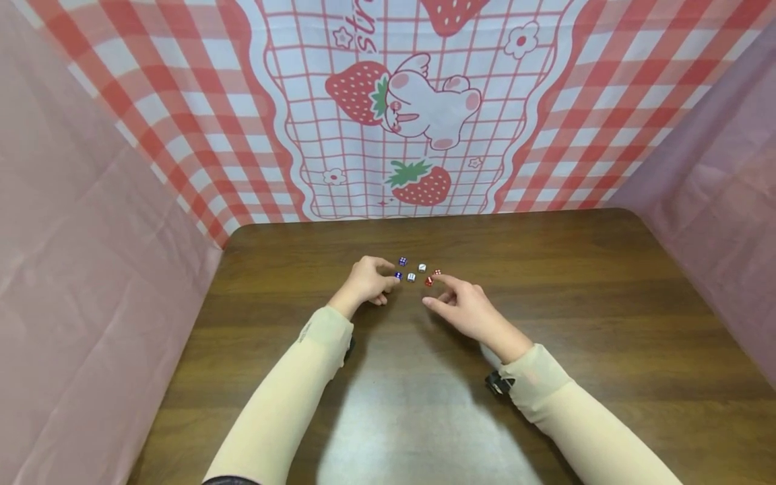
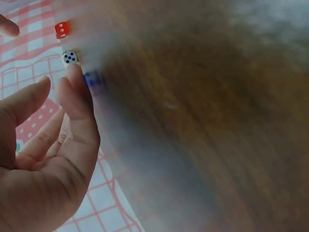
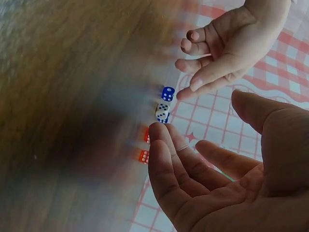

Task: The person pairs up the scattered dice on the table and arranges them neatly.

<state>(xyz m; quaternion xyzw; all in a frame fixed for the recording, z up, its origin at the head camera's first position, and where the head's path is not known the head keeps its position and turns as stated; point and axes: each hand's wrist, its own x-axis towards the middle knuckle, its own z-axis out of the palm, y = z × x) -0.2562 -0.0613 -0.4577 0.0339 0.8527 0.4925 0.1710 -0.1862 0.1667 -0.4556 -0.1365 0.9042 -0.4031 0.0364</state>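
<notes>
Two blue dice (image 1: pixel 403 261), two white dice (image 1: pixel 411 277) and two red dice (image 1: pixel 429 281) stand in a small cluster on the table, sorted by colour from left to right. My left hand (image 1: pixel 366 280) is beside the blue dice, thumb and forefinger apart, with the thumb tip close to the nearer blue die. My right hand (image 1: pixel 467 308) reaches in from the other side, its forefinger tip at the red dice; whether it touches one I cannot tell. In the right wrist view, fingers partly cover the red dice (image 3: pixel 144 156). Neither hand holds a die.
The brown wooden table (image 1: pixel 582 296) extends around the dice, with a glossy light reflection near the front. Behind its far edge hangs a checked strawberry cloth (image 1: pixel 388 182). Pink cloth (image 1: pixel 109 269) covers the left side, and another pinkish sheet (image 1: pixel 709 188) hangs at right.
</notes>
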